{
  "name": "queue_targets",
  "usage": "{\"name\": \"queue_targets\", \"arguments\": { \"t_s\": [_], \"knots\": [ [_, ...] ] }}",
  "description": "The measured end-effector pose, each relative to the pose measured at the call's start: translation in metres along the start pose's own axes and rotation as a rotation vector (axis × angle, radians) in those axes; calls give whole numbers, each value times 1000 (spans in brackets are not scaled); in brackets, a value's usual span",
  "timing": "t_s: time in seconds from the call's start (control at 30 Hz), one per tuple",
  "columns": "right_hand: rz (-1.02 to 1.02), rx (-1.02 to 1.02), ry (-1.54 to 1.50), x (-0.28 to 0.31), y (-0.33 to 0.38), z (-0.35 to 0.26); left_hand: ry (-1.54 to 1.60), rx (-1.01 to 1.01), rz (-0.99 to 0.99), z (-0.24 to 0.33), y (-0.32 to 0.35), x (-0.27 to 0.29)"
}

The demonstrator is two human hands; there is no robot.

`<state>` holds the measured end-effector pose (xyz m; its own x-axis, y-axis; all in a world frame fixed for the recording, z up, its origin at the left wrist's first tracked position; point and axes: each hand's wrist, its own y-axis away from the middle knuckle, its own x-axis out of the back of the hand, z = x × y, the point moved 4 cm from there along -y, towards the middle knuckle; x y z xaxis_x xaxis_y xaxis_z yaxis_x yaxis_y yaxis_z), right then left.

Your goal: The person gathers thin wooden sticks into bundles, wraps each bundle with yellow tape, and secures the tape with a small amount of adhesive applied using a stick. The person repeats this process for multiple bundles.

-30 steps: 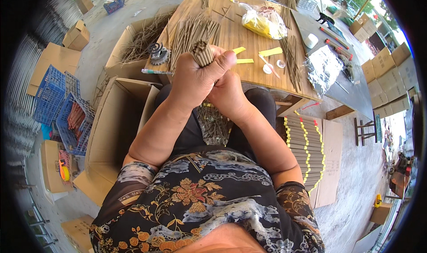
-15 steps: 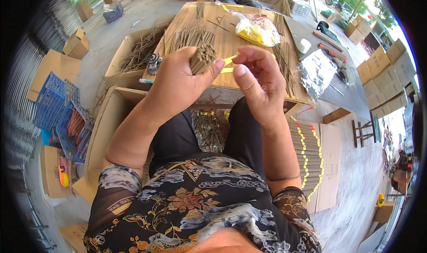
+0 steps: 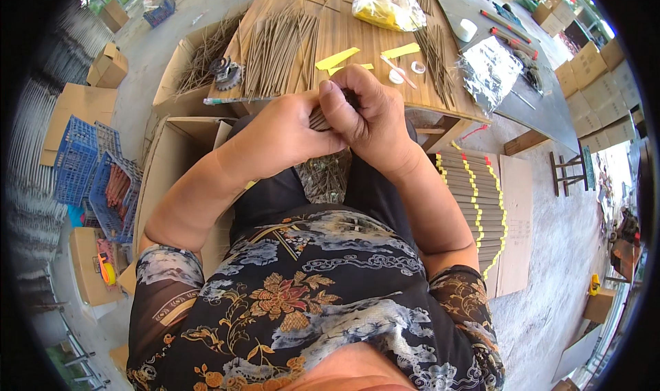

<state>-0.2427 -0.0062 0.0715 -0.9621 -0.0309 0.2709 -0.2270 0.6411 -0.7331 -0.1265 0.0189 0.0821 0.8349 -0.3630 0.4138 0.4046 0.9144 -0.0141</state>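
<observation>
My left hand [image 3: 285,131] is closed round a bundle of thin brown sticks [image 3: 320,120], most of it hidden by my fingers. Pressed against it, my right hand [image 3: 368,116] wraps over the other end of the bundle, thumb on top. Both hands are held above my lap, just in front of the wooden table [image 3: 330,20]. On the table beyond them lie yellow paper strips [image 3: 337,58] and a spread of loose brown sticks [image 3: 282,54]. A small white round tub [image 3: 397,77] with a thin pinkish-white stick [image 3: 400,72] across it sits to the right.
An open cardboard box [image 3: 180,159] stands by my left side, near blue crates [image 3: 77,159]. Finished-looking bundles with yellow bands [image 3: 474,198] lie on cardboard at my right. A plastic bag with yellow contents [image 3: 390,8] and a geared metal part [image 3: 227,73] rest on the table.
My right hand has come in from the right and closed on the bundle. Both hands are lower relative to the table, and the view has tilted downward.
</observation>
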Motion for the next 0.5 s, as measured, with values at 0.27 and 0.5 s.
{"name": "queue_targets", "arguments": {
  "t_s": [0.27,0.5],
  "knots": [
    [-91,-291,-251,-13,14,13,512,135,-196,-25,18,0],
    [-220,-487,-563,-26,16,19,568,241,-135,-40,22,0]
  ]
}}
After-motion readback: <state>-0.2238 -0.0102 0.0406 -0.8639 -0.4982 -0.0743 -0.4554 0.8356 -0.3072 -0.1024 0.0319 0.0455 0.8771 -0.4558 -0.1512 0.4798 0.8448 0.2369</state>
